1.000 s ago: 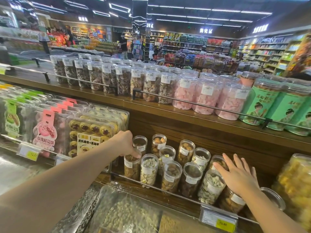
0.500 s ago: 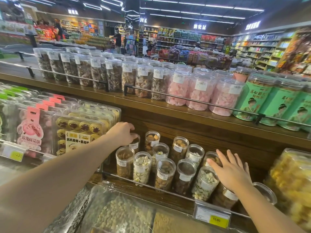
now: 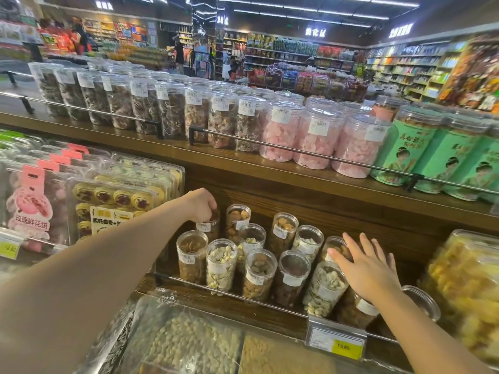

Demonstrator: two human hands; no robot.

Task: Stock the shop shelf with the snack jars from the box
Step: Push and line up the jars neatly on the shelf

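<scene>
Several small clear snack jars of nuts stand in rows on the lower wooden shelf (image 3: 270,303) behind a metal rail. My left hand (image 3: 201,205) reaches to the back left corner and its fingers close over the lid of a dark-filled jar (image 3: 208,228) there. My right hand (image 3: 367,268) lies flat with spread fingers on the lids of the right-hand jars, over a pistachio jar (image 3: 322,288) and a brown-nut jar (image 3: 356,311). In the front row stand an almond jar (image 3: 191,256) and another pistachio jar (image 3: 221,265). No box is in view.
Boxed cookie packs (image 3: 113,206) fill the shelf to the left. A yellow snack tub (image 3: 464,290) stands at the right. The upper shelf (image 3: 270,168) carries tall jars and green tins (image 3: 405,149). Bagged nuts (image 3: 189,344) lie below. A price tag (image 3: 334,341) hangs on the rail.
My left hand left the front-row almond jar and moved up and back to the rear left jar, closing over its lid. My right hand stayed flat on the right-hand jars.
</scene>
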